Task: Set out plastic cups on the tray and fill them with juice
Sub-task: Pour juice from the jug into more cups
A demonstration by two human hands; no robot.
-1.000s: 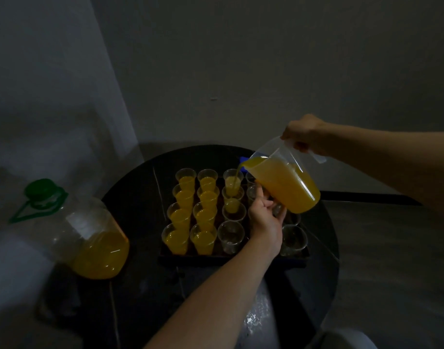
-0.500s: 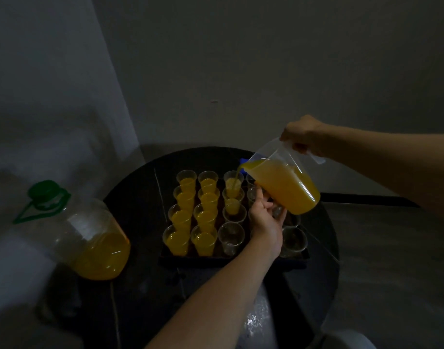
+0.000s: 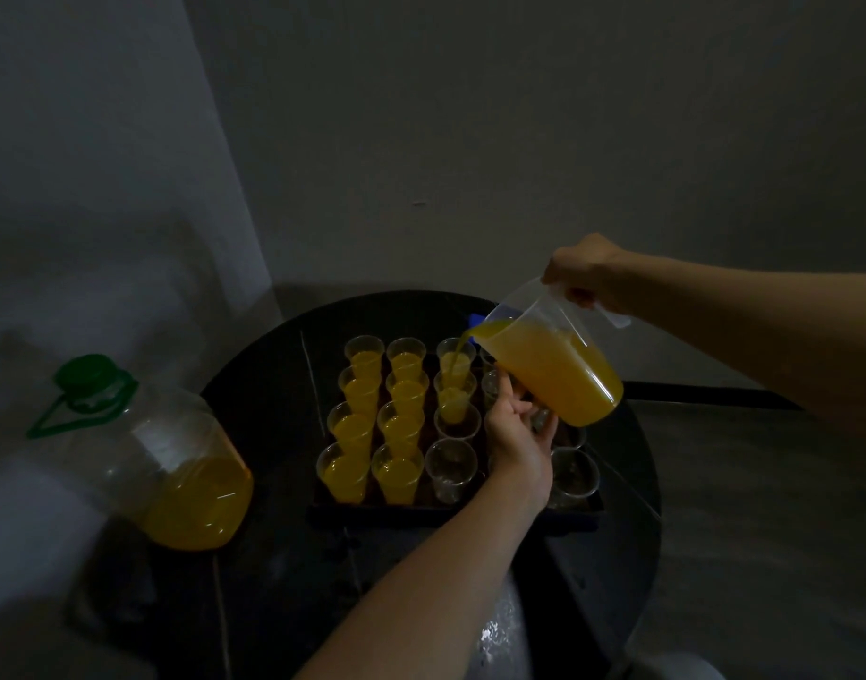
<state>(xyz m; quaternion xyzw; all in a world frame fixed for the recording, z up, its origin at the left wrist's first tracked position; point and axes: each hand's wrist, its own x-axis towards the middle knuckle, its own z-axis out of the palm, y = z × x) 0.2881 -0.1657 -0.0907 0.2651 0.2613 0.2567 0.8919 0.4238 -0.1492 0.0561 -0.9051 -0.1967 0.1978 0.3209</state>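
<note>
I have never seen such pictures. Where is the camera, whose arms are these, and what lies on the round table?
No machine here: all pictures come from one camera worn on a person's head, looking down, so both arms are that person's own. The right hand grips the handle of a jug, tipped so juice runs into a cup on the tray. The left hand reaches under the jug among the cups; whether it holds anything is too dark to tell. On the round table the tray carries filled cups at the left and empty cups further right. Left of it is a big bottle with a green cap, partly full of juice.
</note>
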